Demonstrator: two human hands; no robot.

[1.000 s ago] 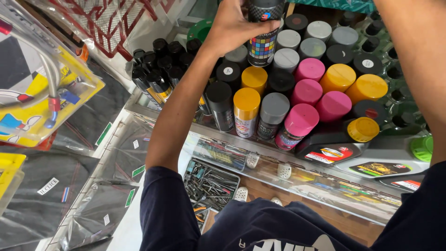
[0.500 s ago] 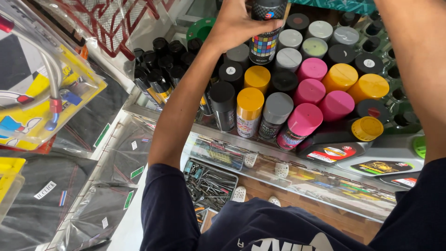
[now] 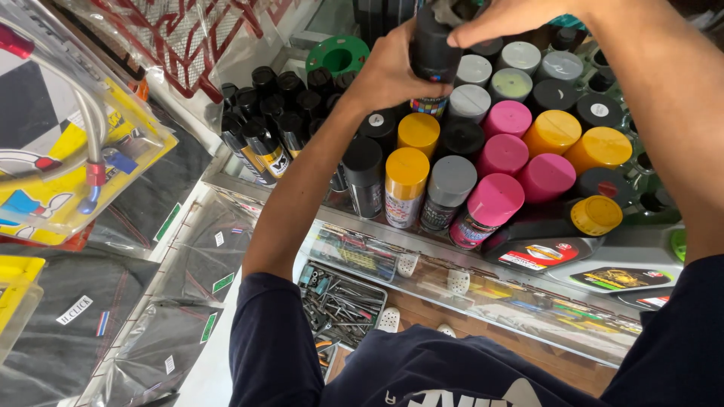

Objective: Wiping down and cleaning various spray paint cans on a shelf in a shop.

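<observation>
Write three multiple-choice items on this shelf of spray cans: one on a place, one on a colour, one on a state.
1. Where is the green ring?
A. behind the small black-capped cans
B. in the tray of tools
C. on a pink cap

2. What colour is the cap of the front-row can between the yellow-capped can and the pink-capped can?
A. white
B. grey
C. green

3. How is the dark can above the rows held?
A. left hand alone
B. lying loose on the shelf
C. left hand on the body, right hand at the top

Key:
1 A: the green ring lies beyond the small black-capped cans.
2 B: the grey-capped can stands there.
3 C: the left hand wraps the dark can; the right hand grips its top.
</observation>
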